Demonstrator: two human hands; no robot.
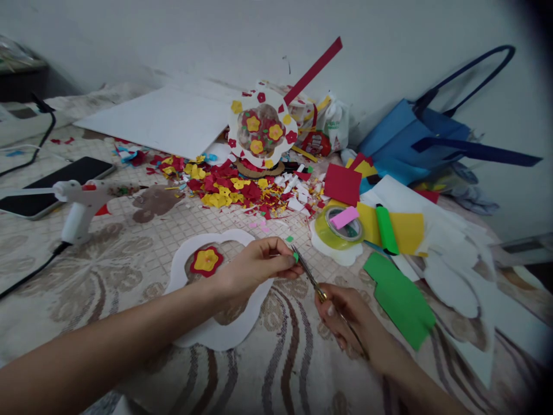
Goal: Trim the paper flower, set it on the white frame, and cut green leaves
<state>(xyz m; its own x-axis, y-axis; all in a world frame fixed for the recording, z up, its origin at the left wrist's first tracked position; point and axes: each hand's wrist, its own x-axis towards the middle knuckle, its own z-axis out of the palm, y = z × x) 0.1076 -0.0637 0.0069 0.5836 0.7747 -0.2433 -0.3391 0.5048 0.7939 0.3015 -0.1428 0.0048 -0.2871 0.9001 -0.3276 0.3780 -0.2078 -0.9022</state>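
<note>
Between the fingertips of my left hand point(270, 259) is a small piece of green paper point(296, 257). My right hand point(345, 317) grips a pair of scissors point(311, 278), whose blades point up and left to the green piece. Under my left forearm lies a white scalloped paper frame point(246, 331), partly hidden. A red and yellow paper flower point(206, 261) rests inside its opening. To the right of the scissors lies a larger green sheet point(401, 300) with a notched edge.
A glue gun point(82, 204) lies at the left by a phone point(97, 167). Red and yellow paper scraps point(224, 187) cover the middle back, before a decorated flower-shaped piece point(262, 128). Yellow tape point(337, 227) and a blue bag point(401, 135) are at the right.
</note>
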